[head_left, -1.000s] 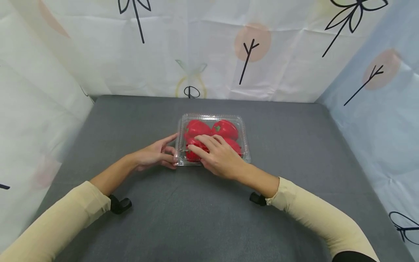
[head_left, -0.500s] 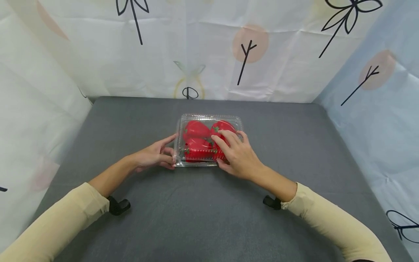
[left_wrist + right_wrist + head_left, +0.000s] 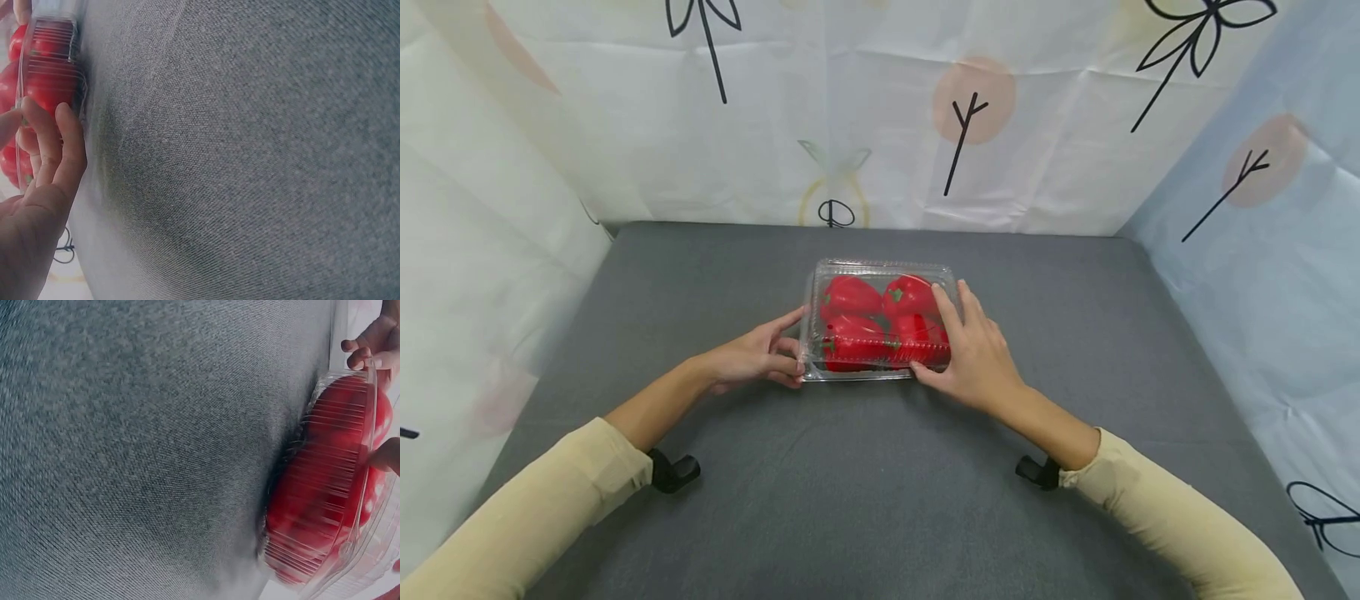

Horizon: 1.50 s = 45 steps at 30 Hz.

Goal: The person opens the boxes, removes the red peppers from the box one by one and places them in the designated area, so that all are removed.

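Observation:
A clear plastic clamshell box (image 3: 880, 267) with red peppers (image 3: 850, 296) inside sits shut in the middle of the grey table (image 3: 865, 483). My left hand (image 3: 760, 354) holds its near left corner, fingers curled on the rim and index finger along the left edge. My right hand (image 3: 977, 358) lies against the box's right side with straight fingers, its thumb at the near edge. The left wrist view has the box (image 3: 50, 75) just beyond my left hand (image 3: 44, 187). In the right wrist view the box (image 3: 325, 487) fills the right side, with my thumb (image 3: 384, 456) on it.
White and pale blue cloth walls (image 3: 880, 125) printed with twigs and circles close in the table on the left, back and right. Black wrist camera mounts (image 3: 673, 471) (image 3: 1037, 471) sit under both forearms. Bare grey tabletop surrounds the box.
My right hand slid across the lid from its near left part to the box's right side. The left hand and the box stayed put.

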{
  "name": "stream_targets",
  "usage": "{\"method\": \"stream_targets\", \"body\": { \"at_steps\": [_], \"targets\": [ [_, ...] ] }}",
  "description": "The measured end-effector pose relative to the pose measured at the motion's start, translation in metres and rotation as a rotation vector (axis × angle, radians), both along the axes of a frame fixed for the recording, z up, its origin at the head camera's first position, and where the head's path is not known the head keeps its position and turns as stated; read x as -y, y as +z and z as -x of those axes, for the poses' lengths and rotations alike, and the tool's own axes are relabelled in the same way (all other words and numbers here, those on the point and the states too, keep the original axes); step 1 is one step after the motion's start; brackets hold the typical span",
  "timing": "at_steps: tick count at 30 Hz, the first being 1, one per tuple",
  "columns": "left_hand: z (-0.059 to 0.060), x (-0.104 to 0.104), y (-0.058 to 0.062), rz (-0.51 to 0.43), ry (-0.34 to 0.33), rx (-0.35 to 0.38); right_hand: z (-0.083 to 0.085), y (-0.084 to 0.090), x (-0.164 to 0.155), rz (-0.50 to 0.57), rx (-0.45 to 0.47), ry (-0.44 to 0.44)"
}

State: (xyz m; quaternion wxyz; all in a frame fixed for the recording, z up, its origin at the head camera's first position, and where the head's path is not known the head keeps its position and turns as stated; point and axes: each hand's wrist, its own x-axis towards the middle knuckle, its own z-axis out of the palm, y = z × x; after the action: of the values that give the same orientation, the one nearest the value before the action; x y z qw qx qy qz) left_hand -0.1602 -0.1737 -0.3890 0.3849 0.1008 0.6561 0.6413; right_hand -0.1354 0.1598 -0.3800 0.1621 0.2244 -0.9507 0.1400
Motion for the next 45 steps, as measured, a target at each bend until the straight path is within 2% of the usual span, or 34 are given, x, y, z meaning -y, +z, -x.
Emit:
{"method": "stream_targets", "body": {
  "at_steps": [4, 8, 15, 21, 31, 45],
  "targets": [
    [0.000, 0.000, 0.000, -0.007, -0.009, -0.006, -0.002, 0.000, -0.001, -0.001, 0.123, -0.102],
    [-0.001, 0.000, 0.000, -0.006, -0.010, -0.014, -0.003, 0.000, -0.001, 0.020, 0.179, -0.139],
    [-0.001, -0.001, 0.000, 0.043, 0.019, 0.006, -0.001, -0.004, -0.003, 0.078, 0.145, -0.136],
    [0.001, -0.001, 0.001, 0.028, 0.013, 0.003, -0.001, -0.005, -0.007, 0.125, 0.110, -0.087],
    [0.002, -0.002, 0.002, 0.026, 0.008, 0.001, -0.001, -0.003, -0.013, 0.119, 0.125, -0.043],
    [0.003, -0.002, 0.001, 0.029, -0.017, -0.060, -0.004, 0.002, -0.014, 0.099, 0.121, 0.012]
  ]
}}
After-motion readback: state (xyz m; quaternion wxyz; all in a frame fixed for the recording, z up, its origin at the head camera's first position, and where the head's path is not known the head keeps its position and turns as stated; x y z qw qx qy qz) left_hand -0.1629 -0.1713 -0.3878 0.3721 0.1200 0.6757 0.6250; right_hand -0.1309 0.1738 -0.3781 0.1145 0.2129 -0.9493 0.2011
